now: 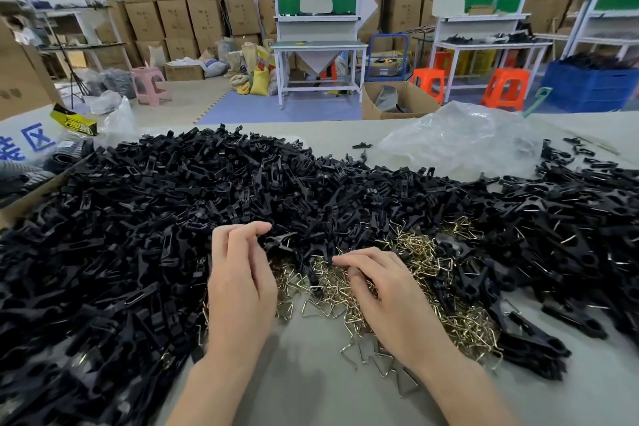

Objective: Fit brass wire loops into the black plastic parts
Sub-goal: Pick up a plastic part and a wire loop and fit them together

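Note:
A huge heap of black plastic parts [179, 204] covers the table from left to right. In front of it, at the middle, lies a pile of brass wire loops [428, 273], triangular in shape. My left hand [238, 280] is at the heap's near edge, its curled fingertips pinching a black plastic part [281, 241]. My right hand [383, 297] lies over the brass loops with its fingers curled down into them. Its thumb is hidden, so I cannot tell whether it holds a loop.
The grey table top [311, 380] shows between my forearms, with a few loose loops [366, 356] on it. A crumpled clear plastic bag [463, 138] lies at the back right. A cardboard box edge [20, 207] is at the far left. Workbenches, stools and stacked cartons stand beyond.

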Available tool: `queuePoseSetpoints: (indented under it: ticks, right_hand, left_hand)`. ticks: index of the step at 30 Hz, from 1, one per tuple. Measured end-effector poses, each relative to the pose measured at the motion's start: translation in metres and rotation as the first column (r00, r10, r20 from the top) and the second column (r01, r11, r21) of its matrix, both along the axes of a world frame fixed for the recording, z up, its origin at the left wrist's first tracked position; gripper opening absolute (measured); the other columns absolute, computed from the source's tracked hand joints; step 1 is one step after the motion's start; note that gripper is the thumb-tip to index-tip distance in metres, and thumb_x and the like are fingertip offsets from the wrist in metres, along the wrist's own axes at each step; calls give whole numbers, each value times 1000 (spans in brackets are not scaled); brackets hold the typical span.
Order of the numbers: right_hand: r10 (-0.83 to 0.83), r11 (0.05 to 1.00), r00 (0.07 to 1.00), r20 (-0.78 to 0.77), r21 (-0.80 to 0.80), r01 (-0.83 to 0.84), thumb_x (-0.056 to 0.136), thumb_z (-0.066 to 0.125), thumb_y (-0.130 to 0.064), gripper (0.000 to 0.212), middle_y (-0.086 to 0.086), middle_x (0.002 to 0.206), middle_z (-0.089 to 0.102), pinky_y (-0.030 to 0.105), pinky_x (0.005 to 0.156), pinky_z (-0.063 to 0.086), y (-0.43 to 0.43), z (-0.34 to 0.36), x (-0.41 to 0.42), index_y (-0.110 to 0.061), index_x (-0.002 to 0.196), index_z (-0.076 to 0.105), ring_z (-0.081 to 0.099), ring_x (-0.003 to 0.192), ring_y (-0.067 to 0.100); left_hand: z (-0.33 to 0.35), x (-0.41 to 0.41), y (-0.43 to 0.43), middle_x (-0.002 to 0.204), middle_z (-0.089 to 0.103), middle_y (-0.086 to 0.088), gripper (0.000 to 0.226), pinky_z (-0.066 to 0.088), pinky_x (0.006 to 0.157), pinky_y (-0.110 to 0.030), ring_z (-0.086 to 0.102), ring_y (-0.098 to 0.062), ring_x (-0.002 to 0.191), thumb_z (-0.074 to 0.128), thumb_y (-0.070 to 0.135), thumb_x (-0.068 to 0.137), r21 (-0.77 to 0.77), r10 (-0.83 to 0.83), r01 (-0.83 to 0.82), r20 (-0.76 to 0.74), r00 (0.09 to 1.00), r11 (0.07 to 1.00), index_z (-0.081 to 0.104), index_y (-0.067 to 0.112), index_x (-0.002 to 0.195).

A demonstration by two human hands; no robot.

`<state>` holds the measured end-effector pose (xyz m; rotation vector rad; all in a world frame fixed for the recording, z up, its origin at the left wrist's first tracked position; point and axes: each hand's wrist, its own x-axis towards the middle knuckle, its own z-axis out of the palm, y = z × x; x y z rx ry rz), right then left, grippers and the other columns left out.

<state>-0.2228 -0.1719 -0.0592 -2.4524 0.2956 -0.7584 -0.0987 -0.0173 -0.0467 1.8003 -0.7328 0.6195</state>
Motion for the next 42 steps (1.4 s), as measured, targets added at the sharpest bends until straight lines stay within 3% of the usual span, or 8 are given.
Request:
queuePoseSetpoints:
  ticks: [5,10,15,26,29,32,36,42]
  right_hand:
    - [172,952,981,94,238,-190,101,53,-44,31,-25,120,61,12,94,43,20,3,2,-40,131,60,59,115,1]
    - [220,827,969,111,505,-246,98,65,-19,34,-16,112,67,21,87,54,29,-3,7,-40,124,68,68,104,8]
    - [264,832,963,46,494,-252,95,63,-11,47,-12,114,65,34,89,58,31,-3,10,-45,127,64,67,106,12]
    - [136,886,990,37,443,-138,101,61,-22,27,-16,105,60,24,83,52,23,-2,4,-41,118,70,65,93,9]
    - [94,904,995,33,416,-99,102,60,-23,24,-17,103,58,21,73,49,22,-2,4,-40,116,70,62,81,13]
    - [74,903,997,39,421,-83,102,61,-24,24,-21,105,59,14,77,48,20,-1,4,-39,119,70,63,88,6]
    - [64,887,997,47,455,-78,102,60,-29,26,-22,108,62,12,83,48,18,-2,3,-40,124,66,63,102,1]
    - [-12,775,993,117,629,-64,105,53,-23,30,-21,108,69,20,85,54,14,0,3,-47,113,68,66,100,1]
  left_hand:
    - [-3,-32,-18,98,60,15,23,41,62,-9,56,-5,69,39,27,104,-114,-228,212,-150,962,971,54,43,108]
    - [-9,-42,-28,94,63,18,24,49,65,-17,61,-6,79,40,27,104,-185,-267,215,-332,905,959,58,42,103]
    - [-10,-42,-29,93,63,18,27,51,68,-22,61,-7,80,41,22,104,-177,-247,192,-380,891,965,59,42,104]
    - [-9,-25,-28,89,62,7,23,46,66,-21,56,-7,73,36,29,105,-177,-149,84,-396,906,981,59,35,107]
    - [-4,-12,-20,95,59,3,21,43,71,-16,55,-5,78,36,26,107,-130,-49,8,-317,947,991,57,32,109]
    - [-2,2,-11,111,52,5,19,39,82,-14,51,-6,89,41,22,106,66,123,-121,-18,992,990,57,20,115]
    - [-12,24,5,98,58,-12,16,35,74,-43,57,-30,77,58,16,97,435,392,-476,272,879,765,68,9,107]
    - [-20,27,7,82,58,-15,32,36,68,-46,57,-36,70,54,31,99,674,329,-463,327,886,575,73,8,87]
